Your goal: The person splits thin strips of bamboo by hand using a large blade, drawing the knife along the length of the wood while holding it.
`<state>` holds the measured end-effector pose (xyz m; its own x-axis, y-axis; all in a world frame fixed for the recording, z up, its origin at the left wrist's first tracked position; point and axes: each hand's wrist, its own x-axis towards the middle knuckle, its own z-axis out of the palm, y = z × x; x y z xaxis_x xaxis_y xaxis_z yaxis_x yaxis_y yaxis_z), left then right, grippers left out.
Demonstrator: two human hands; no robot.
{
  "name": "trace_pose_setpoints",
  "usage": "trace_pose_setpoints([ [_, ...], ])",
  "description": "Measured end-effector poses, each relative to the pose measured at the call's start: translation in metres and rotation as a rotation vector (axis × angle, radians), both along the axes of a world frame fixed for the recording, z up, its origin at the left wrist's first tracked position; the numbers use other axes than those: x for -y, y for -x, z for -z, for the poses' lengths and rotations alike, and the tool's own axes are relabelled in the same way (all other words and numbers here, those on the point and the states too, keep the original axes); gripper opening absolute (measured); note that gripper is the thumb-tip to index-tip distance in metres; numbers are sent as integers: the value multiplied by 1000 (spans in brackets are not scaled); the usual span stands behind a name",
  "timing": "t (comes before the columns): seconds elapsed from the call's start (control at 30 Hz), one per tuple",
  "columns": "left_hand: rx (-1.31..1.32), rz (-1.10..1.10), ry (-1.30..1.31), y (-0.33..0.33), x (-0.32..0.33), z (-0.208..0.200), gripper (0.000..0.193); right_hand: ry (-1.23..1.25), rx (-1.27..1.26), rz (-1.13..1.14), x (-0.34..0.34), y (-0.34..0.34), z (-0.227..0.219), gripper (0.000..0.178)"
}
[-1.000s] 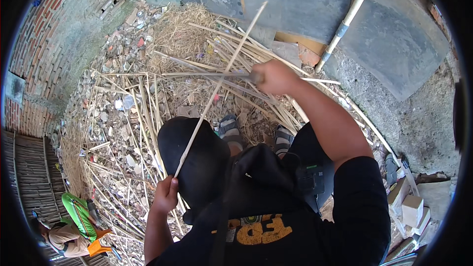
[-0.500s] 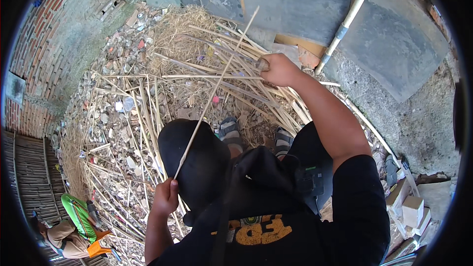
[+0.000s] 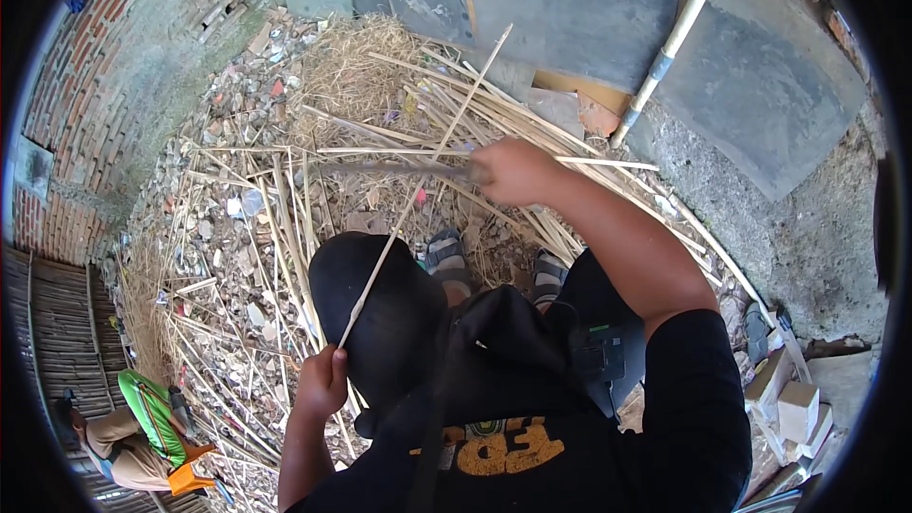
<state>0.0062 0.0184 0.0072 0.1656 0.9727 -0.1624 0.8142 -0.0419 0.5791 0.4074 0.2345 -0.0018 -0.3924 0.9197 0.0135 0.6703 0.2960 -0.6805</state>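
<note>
My left hand (image 3: 321, 382) is closed round the lower end of a long, thin bamboo strip (image 3: 388, 247). The strip slants up and away to the right, over my black-clad left leg. My right hand (image 3: 518, 171) grips the handle of a long knife (image 3: 380, 169), with its blurred blade pointing left. Blade and strip cross near the strip's middle; whether they touch I cannot tell. Beneath lie many loose bamboo strips (image 3: 532, 133) in a heap. Both my sandalled feet (image 3: 446, 261) rest on the rubble close by.
Stony rubble and more strips (image 3: 285, 209) cover the ground at left. Dry shavings (image 3: 356, 62) are piled at the far side. A pale pole (image 3: 674, 43) leans against grey panels (image 3: 570, 9). Wooden blocks (image 3: 796, 410) lie at right. Another person (image 3: 123, 442) sits at lower left.
The knife has swung down and left from beyond the strip's right side, so its blade now lies across the strip. My left hand stays almost in place.
</note>
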Motion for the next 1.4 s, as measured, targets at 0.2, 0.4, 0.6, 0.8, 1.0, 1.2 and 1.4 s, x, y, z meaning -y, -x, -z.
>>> trace_pose_setpoints([
  [0.2,-10,2,-1,-4,-1,10,38,-32,-6,51,-12,-20,17,23],
  [0.4,-10,-8,48,-1,1,-4,41,-12,45,10,4,0,4,23],
  [0.6,111,-3,45,2,-6,9,47,-15,145,-47,-12,-16,14,25],
  [0.8,-9,-22,39,-3,3,-7,43,-2,181,-70,11,14,-21,25],
  [1.0,21,3,20,-8,-9,-1,40,25,126,71,-17,-20,8,24],
  [1.2,-84,7,-21,4,6,5,36,-75,353,-168,22,24,-41,28],
  [1.4,-80,21,-68,-3,-6,4,34,17,102,96,-19,-25,4,20],
])
